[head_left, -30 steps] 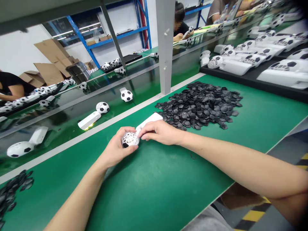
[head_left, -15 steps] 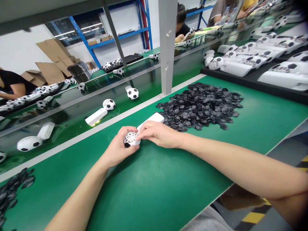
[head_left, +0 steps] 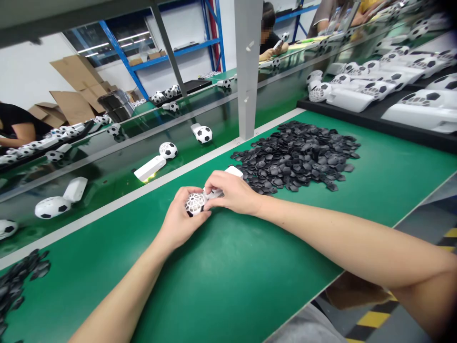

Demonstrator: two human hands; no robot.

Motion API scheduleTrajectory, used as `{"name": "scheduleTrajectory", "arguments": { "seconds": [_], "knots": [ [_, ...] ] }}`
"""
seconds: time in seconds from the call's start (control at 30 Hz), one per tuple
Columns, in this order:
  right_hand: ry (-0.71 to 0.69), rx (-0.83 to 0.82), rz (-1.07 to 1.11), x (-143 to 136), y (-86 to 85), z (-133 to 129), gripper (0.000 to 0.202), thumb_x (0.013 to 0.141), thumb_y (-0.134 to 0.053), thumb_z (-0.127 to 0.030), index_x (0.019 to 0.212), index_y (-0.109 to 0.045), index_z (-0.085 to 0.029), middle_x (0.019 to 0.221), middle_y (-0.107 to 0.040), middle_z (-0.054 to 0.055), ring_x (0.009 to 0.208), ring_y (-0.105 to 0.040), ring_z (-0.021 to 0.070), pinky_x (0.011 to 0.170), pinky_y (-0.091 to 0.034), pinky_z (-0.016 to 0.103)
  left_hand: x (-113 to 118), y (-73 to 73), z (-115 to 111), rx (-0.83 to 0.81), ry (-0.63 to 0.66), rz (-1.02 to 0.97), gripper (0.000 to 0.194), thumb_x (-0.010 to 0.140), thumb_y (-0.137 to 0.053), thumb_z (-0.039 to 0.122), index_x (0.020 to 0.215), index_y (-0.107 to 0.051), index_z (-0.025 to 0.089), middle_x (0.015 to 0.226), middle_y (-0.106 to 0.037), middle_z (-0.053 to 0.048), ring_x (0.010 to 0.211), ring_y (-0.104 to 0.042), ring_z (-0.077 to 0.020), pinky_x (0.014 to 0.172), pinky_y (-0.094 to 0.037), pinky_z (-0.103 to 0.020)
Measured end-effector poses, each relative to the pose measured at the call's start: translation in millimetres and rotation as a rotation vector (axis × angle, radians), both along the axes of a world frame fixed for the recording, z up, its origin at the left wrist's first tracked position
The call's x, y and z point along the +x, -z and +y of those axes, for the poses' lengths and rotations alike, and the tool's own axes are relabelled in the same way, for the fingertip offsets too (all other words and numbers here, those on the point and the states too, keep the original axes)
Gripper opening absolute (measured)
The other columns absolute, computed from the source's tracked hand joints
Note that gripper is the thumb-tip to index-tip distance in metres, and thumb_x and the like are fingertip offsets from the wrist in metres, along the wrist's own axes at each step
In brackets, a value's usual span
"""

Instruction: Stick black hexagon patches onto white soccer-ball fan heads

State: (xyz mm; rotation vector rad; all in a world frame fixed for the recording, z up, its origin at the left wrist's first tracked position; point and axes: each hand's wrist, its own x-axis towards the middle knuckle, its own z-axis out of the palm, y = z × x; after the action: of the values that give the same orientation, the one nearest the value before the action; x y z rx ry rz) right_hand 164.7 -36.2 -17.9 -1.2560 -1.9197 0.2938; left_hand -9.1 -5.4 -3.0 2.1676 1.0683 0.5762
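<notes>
A white handheld fan with a soccer-ball-shaped head lies low over the green worktable. The ball's grille faces up, and a black patch shows at its lower side. My left hand is closed around the ball head, thumb below and fingers above. At the ball's right side, my right hand has thumb and fingers closed about the fan's neck. The far end of the white handle shows beyond my knuckles. Whether a small piece sits under my right fingertips is hidden. Just right of the handle spreads a heap of black pentagon pieces.
Another pile of black pieces lies at the left edge. Behind a pale rail, a conveyor belt carries several similar fans. A black tray of fans stands at right. A metal post rises behind the heap. Co-workers sit beyond.
Fans on the belt have moved right. My right hand has shifted slightly up, from the ball's edge to the neck, covering more of the handle. My left hand keeps its hold.
</notes>
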Motion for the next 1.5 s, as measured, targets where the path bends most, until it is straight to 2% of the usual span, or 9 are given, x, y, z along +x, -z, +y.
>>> {"name": "scheduleTrajectory", "arguments": {
  "seconds": [0.33,0.43,0.57,0.73,0.87,1.0,1.17,1.3,1.5],
  "knots": [
    [-0.030,-0.037,-0.042,2,5.4,3,0.022,0.069,-0.071,-0.034,0.069,-0.056,-0.018,0.068,-0.053,-0.002,0.069,-0.048,0.0141,0.062,-0.034,0.024,4,8.1,-7,0.123,0.003,-0.113,0.035,0.062,-0.064,0.015,0.095,-0.052,0.019,0.095,-0.055,-0.003,0.091,-0.052,-0.0198,0.081,-0.042,-0.033],
    [-0.063,-0.059,0.048,6,3.7,4,0.018,0.075,-0.064,-0.035,0.077,-0.057,-0.019,0.078,-0.056,0.000,0.073,-0.050,0.0149,0.065,-0.038,0.026,-3,5.1,-4,0.096,-0.033,-0.116,0.037,0.059,-0.067,0.014,0.093,-0.054,0.020,0.094,-0.057,-0.002,0.089,-0.054,-0.0186,0.079,-0.043,-0.030],
    [0.104,0.009,0.071,19,-1.2,3,0.018,0.080,-0.055,-0.038,0.084,-0.056,-0.021,0.093,-0.056,0.004,0.085,-0.052,0.0182,0.073,-0.042,0.030,-34,-7.6,32,0.099,-0.235,-0.105,0.041,0.058,-0.070,0.018,0.096,-0.056,0.020,0.089,-0.059,-0.001,0.075,-0.056,-0.0159,0.067,-0.046,-0.026],
    [0.234,-0.075,-0.248,39,7.7,5,0.028,0.078,-0.056,-0.040,0.099,-0.057,-0.021,0.108,-0.054,0.008,0.101,-0.047,0.0256,0.082,-0.042,0.038,-81,-14.3,122,0.237,-0.553,-0.087,0.048,0.074,-0.060,0.032,0.114,-0.043,0.013,0.107,-0.055,-0.011,0.091,-0.055,-0.0201,0.074,-0.046,-0.030],
    [0.326,-0.201,-0.486,49,14.2,4,0.040,0.074,-0.059,-0.040,0.111,-0.058,-0.023,0.114,-0.053,0.010,0.104,-0.046,0.0308,0.078,-0.045,0.042,-104,-0.4,165,0.223,-0.558,0.061,0.037,0.080,-0.058,0.031,0.110,-0.049,0.012,0.106,-0.056,-0.010,0.092,-0.056,-0.0190,0.080,-0.046,-0.036],
    [0.333,-0.244,-0.570,54,12.0,2,0.032,0.076,-0.058,-0.036,0.105,-0.062,-0.023,0.097,-0.058,0.009,0.090,-0.054,0.0268,0.070,-0.047,0.036,-130,-0.3,178,0.282,-0.539,0.236,0.047,0.075,-0.062,0.038,0.114,-0.050,0.014,0.113,-0.055,-0.010,0.104,-0.052,-0.0245,0.090,-0.040,-0.039],
    [0.287,-0.271,-0.547,56,14.4,2,0.019,0.081,-0.049,-0.025,0.095,-0.061,-0.022,0.094,-0.057,0.008,0.075,-0.059,0.0223,0.059,-0.045,0.032,-172,-22.7,196,0.364,-0.674,0.502,0.065,0.069,-0.069,0.032,0.126,-0.041,0.020,0.135,-0.036,-0.013,0.126,-0.022,-0.0361,0.102,-0.019,-0.051],
    [0.264,-0.244,-0.594,54,15.4,1,0.018,0.082,-0.043,-0.016,0.082,-0.060,-0.022,0.085,-0.058,0.010,0.073,-0.059,0.0233,0.058,-0.043,0.032,-190,-27.1,207,0.263,-0.753,0.695,0.042,0.082,-0.056,0.031,0.119,-0.046,0.016,0.128,-0.041,-0.011,0.117,-0.039,-0.0289,0.095,-0.032,-0.053],
    [0.339,-0.251,-0.740,55,9.5,-6,0.013,0.082,-0.048,-0.017,0.070,-0.052,-0.022,0.071,-0.055,0.011,0.061,-0.056,0.0238,0.053,-0.037,0.035,-175,-30.2,194,0.153,-0.633,0.796,0.030,0.084,-0.053,0.033,0.107,-0.053,0.015,0.114,-0.052,-0.008,0.102,-0.052,-0.0215,0.086,-0.043,-0.043]
  ]
}}
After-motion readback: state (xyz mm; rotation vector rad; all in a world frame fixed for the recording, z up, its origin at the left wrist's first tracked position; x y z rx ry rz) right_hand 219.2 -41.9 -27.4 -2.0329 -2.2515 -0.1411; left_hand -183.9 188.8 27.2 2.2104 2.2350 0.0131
